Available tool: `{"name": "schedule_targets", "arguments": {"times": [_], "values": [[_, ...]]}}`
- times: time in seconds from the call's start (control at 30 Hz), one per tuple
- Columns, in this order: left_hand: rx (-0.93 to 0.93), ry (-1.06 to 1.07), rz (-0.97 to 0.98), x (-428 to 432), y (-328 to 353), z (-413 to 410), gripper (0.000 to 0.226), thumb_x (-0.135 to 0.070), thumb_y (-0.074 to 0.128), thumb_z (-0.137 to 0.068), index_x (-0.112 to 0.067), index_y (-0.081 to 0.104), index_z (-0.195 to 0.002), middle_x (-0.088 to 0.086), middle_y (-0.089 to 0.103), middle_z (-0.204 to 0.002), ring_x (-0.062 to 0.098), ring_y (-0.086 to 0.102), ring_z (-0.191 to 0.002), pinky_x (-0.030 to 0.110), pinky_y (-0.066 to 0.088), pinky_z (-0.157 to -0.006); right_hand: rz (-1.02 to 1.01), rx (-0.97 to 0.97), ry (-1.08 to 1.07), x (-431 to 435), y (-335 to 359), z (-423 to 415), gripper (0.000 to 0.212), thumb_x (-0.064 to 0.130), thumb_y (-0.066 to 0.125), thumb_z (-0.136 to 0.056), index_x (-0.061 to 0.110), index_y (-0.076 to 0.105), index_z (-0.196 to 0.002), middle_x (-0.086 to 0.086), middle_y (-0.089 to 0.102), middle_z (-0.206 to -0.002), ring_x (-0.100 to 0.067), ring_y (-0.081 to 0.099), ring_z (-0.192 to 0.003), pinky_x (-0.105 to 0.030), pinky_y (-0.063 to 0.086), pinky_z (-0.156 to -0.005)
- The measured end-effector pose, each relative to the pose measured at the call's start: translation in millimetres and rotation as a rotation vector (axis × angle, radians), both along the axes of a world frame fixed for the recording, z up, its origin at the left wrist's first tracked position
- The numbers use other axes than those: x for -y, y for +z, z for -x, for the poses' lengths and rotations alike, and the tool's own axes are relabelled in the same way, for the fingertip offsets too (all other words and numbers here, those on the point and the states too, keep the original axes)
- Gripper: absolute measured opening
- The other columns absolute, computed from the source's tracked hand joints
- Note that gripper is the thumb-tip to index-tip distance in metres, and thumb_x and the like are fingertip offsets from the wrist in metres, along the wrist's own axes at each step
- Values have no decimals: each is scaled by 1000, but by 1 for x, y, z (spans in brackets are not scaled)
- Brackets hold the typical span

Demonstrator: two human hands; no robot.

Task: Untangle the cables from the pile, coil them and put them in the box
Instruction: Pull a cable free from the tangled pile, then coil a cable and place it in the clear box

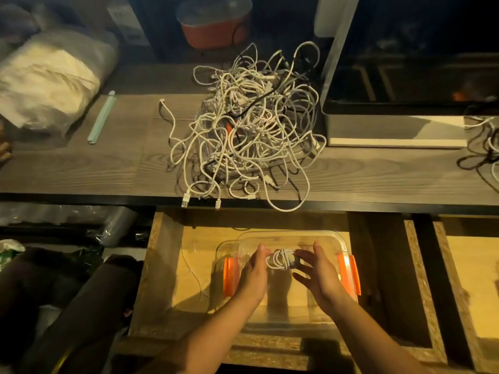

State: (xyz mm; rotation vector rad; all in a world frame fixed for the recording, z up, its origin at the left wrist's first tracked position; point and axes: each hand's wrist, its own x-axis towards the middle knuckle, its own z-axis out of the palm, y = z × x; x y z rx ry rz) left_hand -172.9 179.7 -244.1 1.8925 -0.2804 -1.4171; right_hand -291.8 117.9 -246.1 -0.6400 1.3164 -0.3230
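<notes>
Both bare forearms reach forward and down from the lower edge, roughly parallel. The left grip (253, 273) stands edge-on, fingers straight and together. The right grip (321, 273) is palm-down with fingers spread. Both are released, flanking a small coiled white cable (279, 261); I cannot tell whether either touches it. The coil lies inside the box (334, 238), a clear, round-cornered plastic tub with glossy orange latches (349, 273) at its two ends. The tub sits in a raw chipboard compartment (162, 265) below the counter (81, 168), whose surface is dark wood grain. On the counter, well apart from the hands, rests the pile (251, 125): a loose heap of thin, mostly white cords with a few black ones threaded through, several plugs hanging over the front edge. A pale green strip (102, 117) lies left of it.
</notes>
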Motion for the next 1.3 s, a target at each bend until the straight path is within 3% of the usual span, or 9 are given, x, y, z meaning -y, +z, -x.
{"name": "schedule_targets", "arguments": {"times": [0.33, 0.4, 0.53, 0.67, 0.87, 0.97, 1.1, 1.2, 1.3], "values": [[11, -178, -170, -3, -27, 4, 83, -84, 16, -75, -36, 41, -138, -1, 34, -151, 23, 28, -140, 48, 19, -115, 8, -36, 86, 0, -6, -4, 27, 46, 27, -101, 31, 48, -106, -2, 50, -131, -30, 46, -128, -47, 35, -109], [34, -215, -175, -6, -23, 4, 91, -85, 15, -67, -36, 37, -141, -3, 34, -150, 22, 29, -139, 50, 20, -115, 2, -46, 87, 1, -4, -3, 32, 45, 27, -101, 27, 47, -118, -3, 49, -136, -29, 45, -129, -44, 36, -108], [48, -291, -28, -3, 5, -3, 53, -67, 24, -90, -37, 47, -126, -5, 49, -136, 14, 47, -122, 42, 35, -108, 166, -244, 183, 4, 18, -4, 26, 28, 38, -101, 16, 59, -110, -4, 59, -119, -21, 58, -101, -27, 48, -79], [187, -283, 170, 5, 42, -9, 19, -39, 35, -99, -38, 53, -93, -10, 59, -95, 7, 55, -82, 27, 45, -80, 575, -340, 204, 13, 64, -15, 19, 15, 49, -94, 13, 64, -81, 1, 63, -80, -17, 59, -79, -27, 46, -68], [460, -190, 439, 26, 76, -21, 16, -24, 57, -92, -36, 51, -101, -21, 47, -103, 2, 55, -81, 18, 47, -74, 692, -413, 15, 58, 102, -36, 15, 15, 58, -89, 13, 57, -104, 0, 59, -96, -17, 56, -88, -30, 44, -76], [607, -291, 478, 41, 85, -32, 35, -13, 66, -85, -30, 52, -112, -21, 41, -111, 0, 49, -87, 6, 38, -77, 505, -352, -38, 69, 97, -43, 35, 12, 64, -85, 13, 50, -117, -3, 57, -104, -21, 57, -97, -36, 47, -87], [876, -623, 428, 54, 90, -47, 63, -16, 64, -84, -27, 37, -139, -11, 30, -142, 7, 25, -131, 20, 17, -109, 360, -237, -37, 75, 88, -50, 30, 0, 67, -79, 4, 58, -108, -9, 62, -88, -22, 59, -83, -32, 48, -72], [1032, -868, 350, 59, 94, -57, 90, -23, 64, -83, -32, 5, -150, -12, 2, -156, 6, -7, -141, 28, -9, -111, 473, -210, 13, 71, 100, -53, 6, 5, 63, -86, 5, 68, -89, -8, 64, -78, -20, 58, -76, -34, 47, -71], [1212, -886, 336, 71, 105, -60, 105, -19, 60, -83, -34, -25, -141, -13, -21, -155, 9, -31, -137, 40, -21, -109, 830, -329, 257, 64, 121, -53, 18, 18, 60, -91, 15, 64, -73, -4, 64, -69, -19, 61, -68, -35, 47, -66]]}}
